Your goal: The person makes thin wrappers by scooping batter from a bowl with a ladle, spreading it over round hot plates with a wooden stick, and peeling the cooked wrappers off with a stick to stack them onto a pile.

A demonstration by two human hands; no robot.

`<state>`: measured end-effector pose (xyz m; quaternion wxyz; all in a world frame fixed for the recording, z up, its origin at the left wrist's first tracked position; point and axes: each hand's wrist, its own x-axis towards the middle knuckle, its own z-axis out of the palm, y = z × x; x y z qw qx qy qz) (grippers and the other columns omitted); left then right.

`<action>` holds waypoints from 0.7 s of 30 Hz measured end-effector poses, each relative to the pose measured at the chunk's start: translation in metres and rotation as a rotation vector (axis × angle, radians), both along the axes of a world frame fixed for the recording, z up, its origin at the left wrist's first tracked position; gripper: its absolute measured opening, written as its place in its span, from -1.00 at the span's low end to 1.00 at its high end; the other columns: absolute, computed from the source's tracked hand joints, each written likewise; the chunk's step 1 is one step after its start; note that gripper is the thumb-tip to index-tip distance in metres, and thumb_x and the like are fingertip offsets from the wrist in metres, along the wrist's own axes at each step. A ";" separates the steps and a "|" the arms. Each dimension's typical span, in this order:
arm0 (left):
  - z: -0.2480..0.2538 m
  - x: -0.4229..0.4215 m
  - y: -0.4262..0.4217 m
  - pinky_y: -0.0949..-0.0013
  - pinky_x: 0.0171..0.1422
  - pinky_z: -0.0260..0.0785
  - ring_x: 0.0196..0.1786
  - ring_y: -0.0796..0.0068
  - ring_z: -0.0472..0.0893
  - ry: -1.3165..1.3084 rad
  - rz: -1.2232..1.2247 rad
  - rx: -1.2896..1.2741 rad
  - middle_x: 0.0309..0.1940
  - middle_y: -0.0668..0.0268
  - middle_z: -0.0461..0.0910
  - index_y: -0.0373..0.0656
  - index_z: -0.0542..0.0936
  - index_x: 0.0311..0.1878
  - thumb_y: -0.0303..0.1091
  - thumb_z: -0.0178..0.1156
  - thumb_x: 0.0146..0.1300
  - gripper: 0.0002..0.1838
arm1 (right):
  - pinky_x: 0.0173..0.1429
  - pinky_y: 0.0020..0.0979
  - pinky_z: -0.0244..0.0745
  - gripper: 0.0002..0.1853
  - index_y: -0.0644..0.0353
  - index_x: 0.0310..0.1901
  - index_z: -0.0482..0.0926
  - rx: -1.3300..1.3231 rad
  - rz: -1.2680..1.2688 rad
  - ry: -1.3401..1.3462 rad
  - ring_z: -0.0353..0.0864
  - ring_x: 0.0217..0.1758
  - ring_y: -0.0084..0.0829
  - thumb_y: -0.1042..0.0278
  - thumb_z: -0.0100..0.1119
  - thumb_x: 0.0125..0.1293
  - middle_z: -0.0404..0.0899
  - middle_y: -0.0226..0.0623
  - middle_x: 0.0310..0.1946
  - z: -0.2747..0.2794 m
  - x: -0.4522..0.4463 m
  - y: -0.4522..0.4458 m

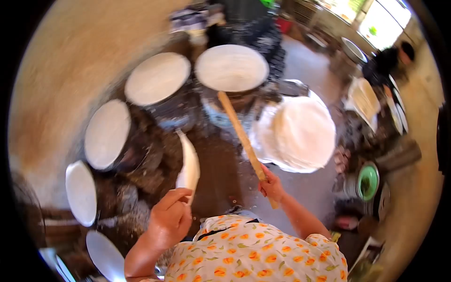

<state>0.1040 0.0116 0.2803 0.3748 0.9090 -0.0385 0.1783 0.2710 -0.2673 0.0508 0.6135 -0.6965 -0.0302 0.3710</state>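
Observation:
At the lower left my left hand (pixel 171 216) is closed on a thin white piece (pixel 189 162), perhaps cloth or a scoop, that points up and away. My right hand (pixel 271 184) is wrapped round the lower part of a long flat wooden stick (pixel 242 136). The stick's far tip lies in front of a round pan with a white surface (pixel 231 68); whether they touch I cannot tell. Right of the stick sits a stack of round white sheets (pixel 304 134) on white cloth.
More round white-topped pans curve along the left wall (pixel 158 78), (pixel 108 135), (pixel 81 193). A green basin (pixel 368 181) stands at the right. In the back right a person in dark clothes (pixel 379 65) bends near pale sheets (pixel 364 98).

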 end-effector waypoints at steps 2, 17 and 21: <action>0.005 0.057 -0.030 0.32 -0.26 0.46 -0.32 0.15 0.57 -0.100 -0.151 -0.089 -0.18 -0.04 0.55 -0.34 0.44 -0.52 -0.67 0.17 0.01 -0.90 | -0.66 -0.54 0.24 -0.15 -0.34 0.41 0.13 0.054 -0.272 0.049 0.31 -0.72 -0.62 0.73 -0.13 0.12 0.46 -0.36 -0.61 -0.014 0.002 -0.057; -0.282 0.373 -0.216 0.60 -0.27 0.32 -0.40 0.68 0.47 0.171 0.173 -1.053 -0.43 0.41 0.56 -0.25 0.56 -0.34 -0.51 0.14 0.25 -0.95 | -0.75 -0.50 0.30 -0.24 -0.20 0.46 -0.05 -0.260 -1.232 -0.035 0.34 -0.80 -0.55 0.67 -0.26 0.25 0.43 -0.33 -0.68 -0.044 -0.161 -0.236; -0.336 0.388 -0.221 0.54 -0.37 0.35 -0.45 0.62 0.50 0.578 0.302 -1.106 -0.48 0.39 0.55 -0.24 0.56 -0.36 -0.47 0.17 0.20 -0.94 | -0.74 -0.51 0.31 -0.24 -0.17 0.45 -0.02 -0.215 -1.243 -0.020 0.35 -0.79 -0.57 0.68 -0.23 0.24 0.45 -0.32 -0.66 -0.052 -0.170 -0.230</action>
